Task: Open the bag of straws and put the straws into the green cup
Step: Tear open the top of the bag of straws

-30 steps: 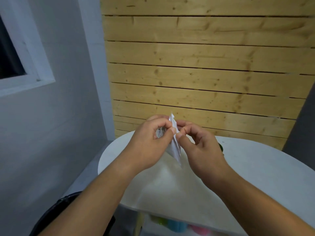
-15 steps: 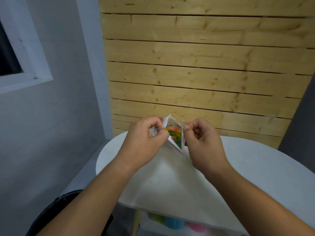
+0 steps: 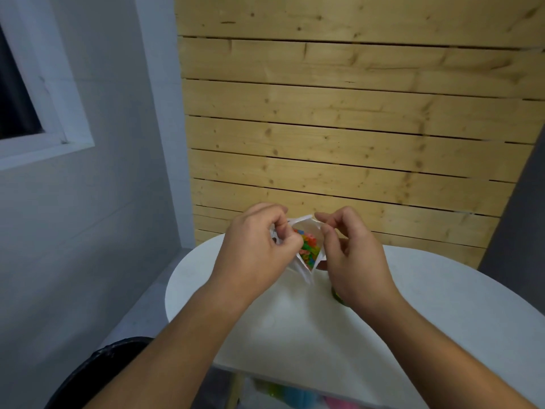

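A clear plastic bag (image 3: 306, 224) is held upright above the white table (image 3: 442, 305), its mouth pulled wide. The coloured ends of several straws (image 3: 396, 250) show inside the mouth. My left hand (image 3: 259, 246) pinches the bag's left lip between thumb and fingers. My right hand (image 3: 351, 258) has its fingers curled at the right lip, with the thumb under the bag's lower corner. A sliver of the green cup (image 3: 336, 296) shows beneath my right hand; the rest of it is hidden.
A wooden plank wall (image 3: 354, 128) rises just behind the table. A black bin with a liner (image 3: 97, 370) stands low at the left. Blurred coloured items (image 3: 283, 394) lie under the table's front edge. A window (image 3: 35, 107) is set in the grey wall at left.
The bag's mouth went from pressed flat to pulled wide, exposing the coloured straw ends. Both hands moved apart, the right one away from the left.
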